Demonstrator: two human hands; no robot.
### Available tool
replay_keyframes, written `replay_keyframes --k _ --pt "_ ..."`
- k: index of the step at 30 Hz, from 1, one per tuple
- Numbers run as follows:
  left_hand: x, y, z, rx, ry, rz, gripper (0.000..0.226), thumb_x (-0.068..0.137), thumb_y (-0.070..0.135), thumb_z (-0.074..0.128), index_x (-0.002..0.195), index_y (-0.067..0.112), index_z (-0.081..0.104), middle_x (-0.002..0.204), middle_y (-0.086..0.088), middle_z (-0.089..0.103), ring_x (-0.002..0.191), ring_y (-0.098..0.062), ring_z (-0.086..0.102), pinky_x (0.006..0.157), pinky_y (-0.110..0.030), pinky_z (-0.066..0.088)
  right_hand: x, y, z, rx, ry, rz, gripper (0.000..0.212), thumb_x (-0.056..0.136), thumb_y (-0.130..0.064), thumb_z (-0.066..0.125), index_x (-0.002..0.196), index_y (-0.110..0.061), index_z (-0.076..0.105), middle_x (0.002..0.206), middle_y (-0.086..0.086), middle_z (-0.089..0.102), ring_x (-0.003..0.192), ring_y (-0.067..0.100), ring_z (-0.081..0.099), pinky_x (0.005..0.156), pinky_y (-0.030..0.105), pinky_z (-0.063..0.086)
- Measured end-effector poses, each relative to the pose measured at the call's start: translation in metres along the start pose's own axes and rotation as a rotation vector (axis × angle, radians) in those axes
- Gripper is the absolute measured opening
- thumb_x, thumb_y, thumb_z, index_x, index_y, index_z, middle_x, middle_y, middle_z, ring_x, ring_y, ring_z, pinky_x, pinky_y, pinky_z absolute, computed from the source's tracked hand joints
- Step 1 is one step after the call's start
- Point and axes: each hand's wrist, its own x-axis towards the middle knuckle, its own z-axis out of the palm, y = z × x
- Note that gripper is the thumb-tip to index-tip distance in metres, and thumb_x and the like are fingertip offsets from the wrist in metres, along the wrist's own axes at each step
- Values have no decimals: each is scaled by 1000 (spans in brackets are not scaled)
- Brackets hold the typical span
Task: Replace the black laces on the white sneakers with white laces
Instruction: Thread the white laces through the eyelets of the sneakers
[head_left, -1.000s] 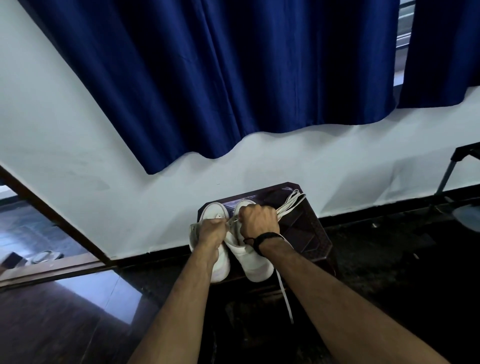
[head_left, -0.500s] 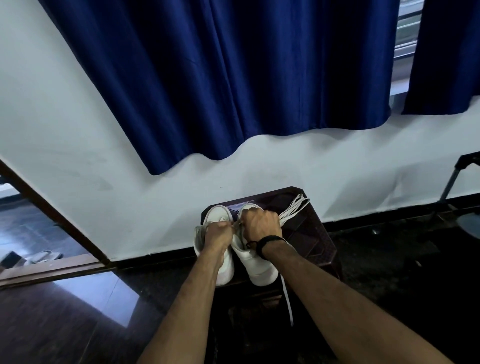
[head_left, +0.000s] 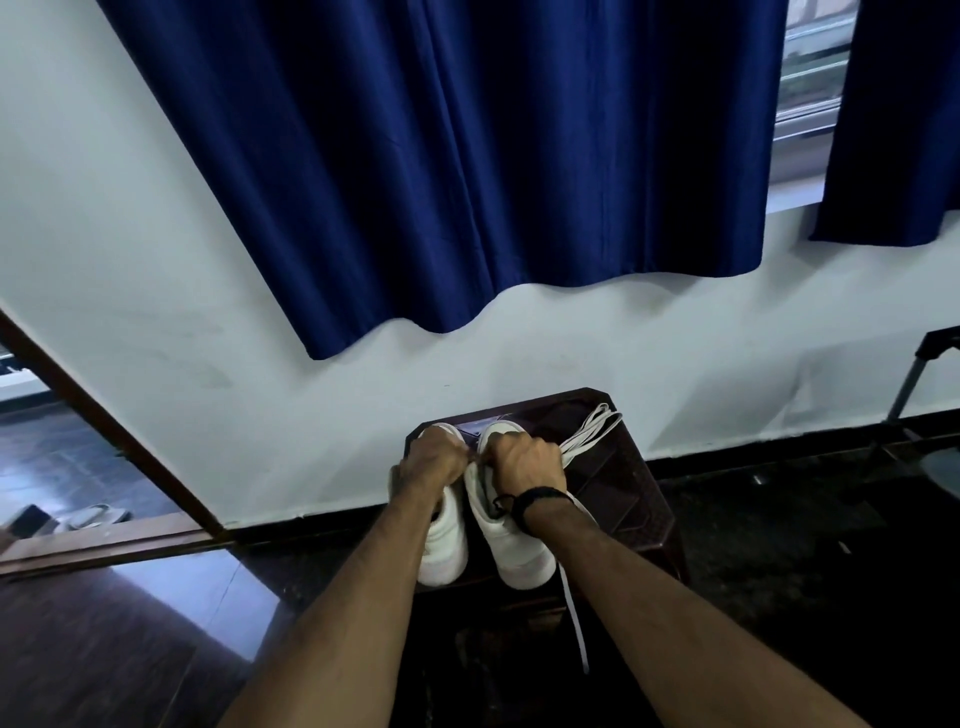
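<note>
Two white sneakers sit side by side on a small dark wooden worktop (head_left: 628, 499) against the wall, toes toward the person. Left sneaker (head_left: 441, 540), right sneaker (head_left: 511, 545), nearly touching.

Left hand (head_left: 434, 462) is fisted over the top of the left sneaker, fingers curled tight. Right hand (head_left: 527, 462) is fisted the same way over the right sneaker's lace area. The knuckles of both almost meet between the shoes. What the fingers pinch is hidden under the fists; cannot tell which lace it is, or whether it is a lace.

A black band (head_left: 535, 496) is on the right wrist.

A bundle of white laces (head_left: 592, 428) lies on the worktop just right of the right hand, at the far corner. One white lace end (head_left: 574, 618) hangs off the worktop's near edge, below the right sneaker.

Behind: white wall, blue curtain (head_left: 467, 156), dark floor.
</note>
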Motion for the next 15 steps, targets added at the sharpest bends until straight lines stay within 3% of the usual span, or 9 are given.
replay_keyframes --k 3,5,7,9,10,11,13,15 --pt "4 -11 3 55 -41 134 21 88 25 69 107 17 73 109 4 67 117 -18 58 83 -14 34 -1 1 -1 -9 -2 12 26 97 -15 40 111 -14 62 112 7 67 102 29 66 77 32 49" --pt "3 -16 6 105 -62 246 16 86 19 64 96 21 76 107 4 72 114 -19 61 98 -23 38 -2 0 -1 -3 7 7 26 97 -14 40 109 -15 62 110 7 68 101 29 67 75 32 49" --pt "0 -16 3 233 32 316 19 85 18 56 92 23 72 104 4 71 112 -20 60 102 -35 33 -3 -1 0 4 45 -1 23 95 -17 42 105 -17 62 104 5 69 96 26 68 68 29 46" --pt "-4 -13 -9 292 199 346 15 86 17 53 91 23 66 102 3 71 108 -22 60 97 -37 29 -2 -1 3 18 82 8 18 90 -23 50 100 -18 64 98 4 70 93 25 67 63 29 43" --pt "-3 -12 -18 213 248 316 12 87 16 54 90 24 63 102 1 71 106 -23 61 95 -35 32 -1 0 6 14 91 11 19 88 -26 54 100 -17 65 97 3 70 96 25 65 64 30 45" --pt "3 -13 -29 -2 260 260 11 88 14 55 87 23 61 102 -2 72 101 -24 64 92 -33 38 0 1 8 4 76 15 21 87 -29 57 101 -16 66 98 3 70 100 26 62 68 32 47" --pt "11 -14 -56 -751 106 62 16 92 6 51 84 19 56 97 -10 73 84 -21 70 81 -30 49 0 2 11 -30 55 26 25 83 -31 62 101 -15 67 98 3 69 103 26 59 72 33 47" --pt "10 -19 -82 -1331 -28 -92 22 96 1 37 82 13 49 77 -10 68 68 -20 69 80 -32 55 0 1 10 -41 41 49 26 76 -33 68 95 -15 68 94 4 69 98 27 58 71 34 47"
